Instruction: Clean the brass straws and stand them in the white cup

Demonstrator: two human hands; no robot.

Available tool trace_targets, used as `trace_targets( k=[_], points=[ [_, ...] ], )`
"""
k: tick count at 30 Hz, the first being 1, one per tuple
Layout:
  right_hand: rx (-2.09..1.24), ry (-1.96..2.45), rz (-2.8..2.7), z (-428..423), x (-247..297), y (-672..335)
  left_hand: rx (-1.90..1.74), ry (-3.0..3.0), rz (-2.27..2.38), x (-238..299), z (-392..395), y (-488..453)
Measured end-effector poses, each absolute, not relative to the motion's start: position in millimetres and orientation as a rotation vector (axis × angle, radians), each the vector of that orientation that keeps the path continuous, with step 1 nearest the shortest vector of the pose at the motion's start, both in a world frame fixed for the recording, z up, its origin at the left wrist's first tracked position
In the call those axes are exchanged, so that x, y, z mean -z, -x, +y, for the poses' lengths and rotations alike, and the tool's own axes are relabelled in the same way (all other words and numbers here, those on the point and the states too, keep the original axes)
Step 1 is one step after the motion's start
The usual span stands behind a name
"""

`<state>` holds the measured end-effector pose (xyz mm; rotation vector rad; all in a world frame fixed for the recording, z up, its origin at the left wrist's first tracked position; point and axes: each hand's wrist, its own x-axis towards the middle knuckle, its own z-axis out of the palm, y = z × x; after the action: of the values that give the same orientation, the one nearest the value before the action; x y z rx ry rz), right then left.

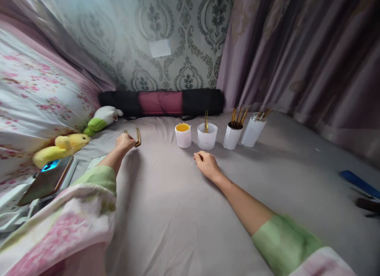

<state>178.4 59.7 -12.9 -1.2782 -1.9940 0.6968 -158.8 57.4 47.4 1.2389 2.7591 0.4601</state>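
My left hand is closed, low over the sheet on the left. Slim gold-coloured pieces stand up just right of its fingers, and more thin ends show behind it. Its fingertips are hidden, so what it grips is unclear. My right hand rests on the sheet with curled fingers and nothing visible in them. Just beyond it is a translucent white cup with thin gold sticks upright inside. Left of that stands a white cup with a yellow-orange inside. To the right, a white-wrapped can holds several gold-brown sticks.
A taller white-wrapped jar with sticks stands farther right. A black and maroon roll lies along the wall. Plush toys, a phone and a white power strip are at left. A blue object lies far right.
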Motion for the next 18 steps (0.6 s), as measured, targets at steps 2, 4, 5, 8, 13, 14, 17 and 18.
trace_targets(
  k=[2,4,5,8,13,14,17,18],
  points=[
    [-0.691,1.279,-1.992,59.6,13.1,-178.4,-0.43,-1.259,2.761,-46.1,59.3,160.5],
    [-0.695,1.282,-1.992,59.7,13.3,-178.4,-0.402,-1.269,2.753,-45.8,60.5,160.7],
    [-0.698,1.285,-1.994,59.8,13.3,-178.4,-0.394,-1.275,2.752,-46.2,60.8,160.3],
    [-0.7,1.291,-1.996,59.9,12.8,-178.6,-0.383,-1.298,2.752,-48.8,61.3,158.6],
    [-0.696,1.288,-1.992,59.8,12.8,-178.6,-0.354,-1.298,2.733,-50.3,62.0,157.1],
    [-0.695,1.288,-1.992,59.9,13.0,-178.6,-0.348,-1.298,2.73,-49.7,62.3,157.2],
    [-0.692,1.296,-1.995,60.1,13.5,-178.5,-0.348,-1.296,2.737,-46.9,63.3,158.1],
    [-0.692,1.297,-1.996,60.1,13.5,-178.5,-0.352,-1.297,2.737,-46.1,63.6,158.5]
  ],
)
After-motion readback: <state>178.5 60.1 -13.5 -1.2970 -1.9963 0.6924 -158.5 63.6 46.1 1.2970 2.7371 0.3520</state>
